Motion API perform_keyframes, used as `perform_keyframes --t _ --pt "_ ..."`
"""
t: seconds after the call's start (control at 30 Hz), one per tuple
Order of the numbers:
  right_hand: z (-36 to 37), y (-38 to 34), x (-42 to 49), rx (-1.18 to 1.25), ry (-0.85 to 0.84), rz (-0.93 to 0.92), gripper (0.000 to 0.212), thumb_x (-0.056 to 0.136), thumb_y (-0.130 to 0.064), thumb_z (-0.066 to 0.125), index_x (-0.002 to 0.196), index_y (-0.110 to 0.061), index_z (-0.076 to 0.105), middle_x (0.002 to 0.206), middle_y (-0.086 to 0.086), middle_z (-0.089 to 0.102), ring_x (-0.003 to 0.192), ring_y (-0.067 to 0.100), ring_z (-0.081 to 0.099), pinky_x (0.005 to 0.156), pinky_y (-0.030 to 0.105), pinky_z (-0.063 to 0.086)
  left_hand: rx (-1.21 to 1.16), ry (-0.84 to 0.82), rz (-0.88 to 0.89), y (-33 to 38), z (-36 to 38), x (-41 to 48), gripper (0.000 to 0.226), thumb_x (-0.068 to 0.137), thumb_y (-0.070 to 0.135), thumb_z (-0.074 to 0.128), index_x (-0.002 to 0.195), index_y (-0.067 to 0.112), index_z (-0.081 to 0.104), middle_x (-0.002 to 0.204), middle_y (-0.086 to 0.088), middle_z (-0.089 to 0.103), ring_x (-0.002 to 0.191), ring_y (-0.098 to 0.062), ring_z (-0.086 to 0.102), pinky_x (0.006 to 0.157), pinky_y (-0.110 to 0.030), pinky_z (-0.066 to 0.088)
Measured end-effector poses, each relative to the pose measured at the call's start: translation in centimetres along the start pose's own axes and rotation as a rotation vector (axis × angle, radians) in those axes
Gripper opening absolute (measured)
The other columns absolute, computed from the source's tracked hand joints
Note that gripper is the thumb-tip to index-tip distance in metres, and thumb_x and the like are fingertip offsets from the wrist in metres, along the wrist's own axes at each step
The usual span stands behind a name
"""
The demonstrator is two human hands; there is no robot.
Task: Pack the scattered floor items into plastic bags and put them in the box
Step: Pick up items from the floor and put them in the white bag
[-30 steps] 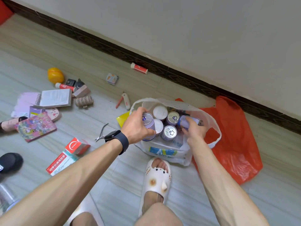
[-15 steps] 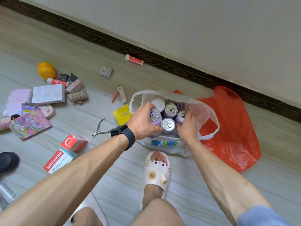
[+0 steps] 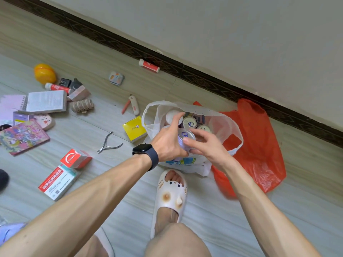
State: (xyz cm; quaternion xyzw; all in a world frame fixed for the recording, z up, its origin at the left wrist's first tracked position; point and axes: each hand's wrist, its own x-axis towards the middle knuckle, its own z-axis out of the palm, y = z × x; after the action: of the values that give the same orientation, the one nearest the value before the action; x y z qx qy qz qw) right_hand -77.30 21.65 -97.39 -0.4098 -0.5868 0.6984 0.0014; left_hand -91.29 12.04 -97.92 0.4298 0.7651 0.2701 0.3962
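Pale plank floor (image 3: 213,219), dark skirting (image 3: 259,93) along the wall.
Both hands, left hand (image 3: 168,143) and right hand (image 3: 207,145), grip one can (image 3: 185,138) over the white bag (image 3: 230,127); clutter left, bare floor right.

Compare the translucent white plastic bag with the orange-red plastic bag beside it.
The translucent white plastic bag stands open-mouthed with cans inside; the orange-red plastic bag lies slumped on the floor, nothing visible in it. Both hands work over the white bag; neither touches the orange-red bag. Both are thin, crinkled plastic, and they touch.

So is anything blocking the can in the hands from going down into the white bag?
Partly: the left hand and right hand hold the can over the white bag, whose mouth is open but crowded with upright cans.
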Motion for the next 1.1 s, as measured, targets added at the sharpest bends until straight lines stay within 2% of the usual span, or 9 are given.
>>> perform_keyframes --t 0.17,0.27,0.37,0.47,0.6,0.67,0.77,1.0,1.1 --pt "-0.7 -0.9 -1.0 -0.270 0.025 -0.049 0.034 0.078 -0.030 0.084 0.108 -0.033 0.070 0.094 -0.010 0.077 0.090 0.002 0.071 0.076 0.014 0.054 0.072 -0.005 0.047 -0.5 1.2 0.8 0.120 0.057 0.029 0.074 0.150 0.037 -0.001 0.097 -0.010 0.069 0.086 -0.028 0.066 0.074 -0.043 0.056" --pt "-1.7 -0.5 -1.0 -0.399 0.189 -0.083 0.025 0.075 -0.035 0.084 0.098 -0.035 0.073 0.086 -0.017 0.076 0.083 -0.008 0.068 0.068 0.005 0.047 0.072 -0.018 0.062 -0.8 2.0 0.9 0.108 0.063 0.035 0.074 0.149 0.032 0.009 0.116 -0.004 0.068 0.100 -0.025 0.064 0.081 -0.041 0.055" --pt "-3.8 0.2 -0.6 -0.338 0.474 -0.056 0.022 0.079 -0.038 0.078 0.099 -0.031 0.075 0.085 -0.014 0.076 0.076 -0.003 0.069 0.069 0.016 0.051 0.191 0.027 0.080 -1.4 2.7 0.6 0.074 0.074 0.036 0.068 0.140 0.024 0.035 0.131 -0.001 0.056 0.118 -0.025 0.054 0.090 -0.038 0.049" --pt "-5.7 0.9 -0.3 -0.426 0.683 0.081 0.038 0.069 -0.060 0.071 0.096 -0.034 0.073 0.079 -0.014 0.075 0.078 0.010 0.071 0.072 0.032 0.055 0.589 -0.073 0.127 -2.6 4.1 -0.2 0.051 0.082 0.028 0.061 0.130 0.017 0.046 0.127 -0.004 0.054 0.121 -0.027 0.049 0.100 -0.039 0.036" --pt "-5.4 1.1 -0.1 -0.629 0.613 0.169 0.031 0.066 -0.056 0.068 0.081 -0.030 0.072 0.069 -0.009 0.070 0.071 0.014 0.064 0.059 0.030 0.049 0.901 -0.219 0.198 -3.3 5.7 -0.5 0.060 0.074 0.040 0.075 0.122 0.015 0.048 0.115 -0.004 0.061 0.112 -0.027 0.053 0.105 -0.042 0.026" --pt "-4.6 1.8 0.1 -0.664 0.575 0.188 0.031 0.066 -0.053 0.069 0.075 -0.024 0.070 0.065 -0.005 0.067 0.066 0.019 0.062 0.052 0.028 0.042 0.913 -0.273 0.199 -3.2 6.1 -0.3 0.058 0.072 0.048 0.077 0.117 0.018 0.055 0.113 -0.003 0.062 0.110 -0.026 0.054 0.105 -0.041 0.026" --pt "-3.6 3.7 0.7 -0.689 0.572 0.229 0.035 0.066 -0.054 0.066 0.074 -0.019 0.066 0.069 0.001 0.067 0.074 0.028 0.062 0.058 0.031 0.041 0.873 -0.324 0.228 -3.1 6.6 -0.3 0.052 0.072 0.055 0.077 0.112 0.024 0.065 0.111 -0.001 0.060 0.111 -0.024 0.054 0.101 -0.038 0.029" --pt "-1.2 6.6 3.1 -0.683 0.562 0.355 0.048 0.071 -0.057 0.065 0.086 -0.013 0.068 0.095 0.016 0.072 0.093 0.038 0.064 0.070 0.032 0.045 0.749 -0.398 0.262 -2.7 6.2 -1.1 0.035 0.088 0.028 0.065 0.121 0.039 0.064 0.118 0.003 0.057 0.113 -0.022 0.054 0.095 -0.035 0.030" --pt "-0.7 7.0 3.5 -0.716 0.555 0.320 0.042 0.075 -0.053 0.067 0.087 -0.013 0.065 0.099 0.015 0.072 0.097 0.038 0.064 0.070 0.032 0.043 0.696 -0.402 0.288 -2.8 6.9 -1.2 0.034 0.092 0.023 0.057 0.119 0.042 0.065 0.115 0.004 0.059 0.110 -0.021 0.055 0.095 -0.035 0.031"
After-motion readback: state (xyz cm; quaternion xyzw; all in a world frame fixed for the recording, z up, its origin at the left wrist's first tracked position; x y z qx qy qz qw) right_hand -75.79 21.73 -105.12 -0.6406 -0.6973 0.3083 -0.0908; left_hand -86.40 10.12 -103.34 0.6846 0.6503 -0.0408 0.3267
